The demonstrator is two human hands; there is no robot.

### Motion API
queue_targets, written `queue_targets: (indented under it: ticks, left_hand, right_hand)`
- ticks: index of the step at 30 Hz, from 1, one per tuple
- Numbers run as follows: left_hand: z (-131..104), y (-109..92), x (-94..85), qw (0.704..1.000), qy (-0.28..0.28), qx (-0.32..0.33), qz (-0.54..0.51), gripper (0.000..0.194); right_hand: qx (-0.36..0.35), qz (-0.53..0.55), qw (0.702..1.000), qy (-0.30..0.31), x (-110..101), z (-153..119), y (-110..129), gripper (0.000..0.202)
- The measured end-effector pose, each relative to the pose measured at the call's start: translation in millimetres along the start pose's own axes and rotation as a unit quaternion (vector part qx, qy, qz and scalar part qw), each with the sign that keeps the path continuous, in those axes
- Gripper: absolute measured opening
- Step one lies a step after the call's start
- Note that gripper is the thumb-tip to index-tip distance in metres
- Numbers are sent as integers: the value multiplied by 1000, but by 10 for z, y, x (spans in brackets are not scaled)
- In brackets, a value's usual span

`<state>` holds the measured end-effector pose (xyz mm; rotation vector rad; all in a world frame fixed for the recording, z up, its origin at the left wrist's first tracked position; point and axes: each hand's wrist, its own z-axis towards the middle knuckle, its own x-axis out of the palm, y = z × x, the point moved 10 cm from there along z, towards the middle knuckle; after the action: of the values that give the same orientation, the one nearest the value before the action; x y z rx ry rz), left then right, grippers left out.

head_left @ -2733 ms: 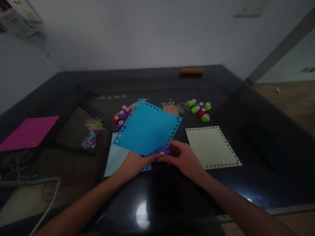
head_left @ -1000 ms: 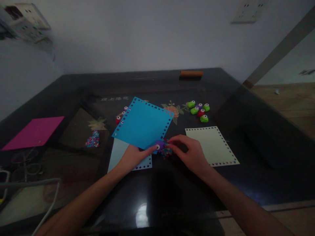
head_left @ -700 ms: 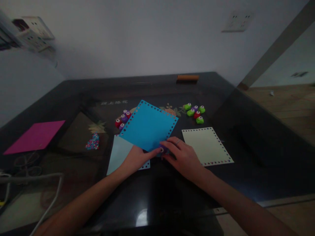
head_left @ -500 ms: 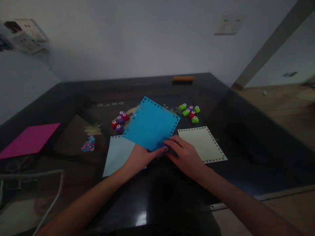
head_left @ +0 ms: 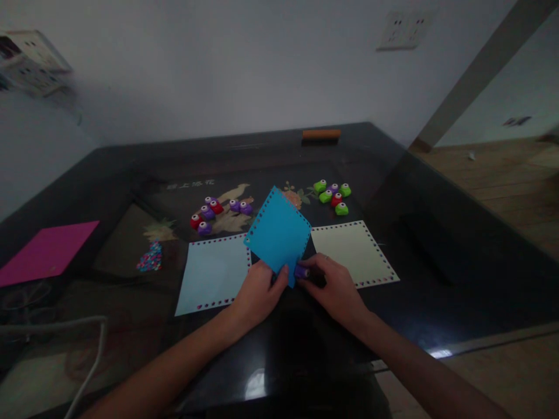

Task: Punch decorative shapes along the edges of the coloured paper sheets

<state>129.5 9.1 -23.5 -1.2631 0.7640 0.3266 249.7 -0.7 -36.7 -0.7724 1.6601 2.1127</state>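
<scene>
Pinching the bottom corner of the blue paper (head_left: 279,230), mid-frame, in the grip of the left hand (head_left: 258,293). Holding the purple punch (head_left: 301,271) by its right edge in the grip of the right hand (head_left: 335,285). Looks like edge punching; next, calls for lining up both.

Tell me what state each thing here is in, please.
Blue sheet: tilted, in the left hand, holes along edges.
Purple punch: held in the right hand.
Pale blue sheet: flat, holes along edges.
Pale yellow sheet: flat, holes along edges.
Pink sheet: flat, no holes visible.
Confetti: heaped.
Left punch group: lying loose.
Right punch group: lying loose.
Brown roll: on its side.
</scene>
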Motion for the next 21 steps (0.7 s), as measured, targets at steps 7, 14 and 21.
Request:
queue_targets:
  ticks: [7, 14, 21]
  left_hand:
    - [-40, -32, 26, 999, -6, 27, 19, 29]
    - [-71, -4, -15, 998, -37, 37, 16, 31]
    - [-87, -75, -27, 997, -39, 62, -4, 29]
  right_hand:
    - [-22, -17, 999, -31, -49, -30, 6, 24]
    - [-26, -21, 999, -15, 2, -19, -11, 24]
    - [-23, -12, 1000, -11, 19, -35, -35, 23]
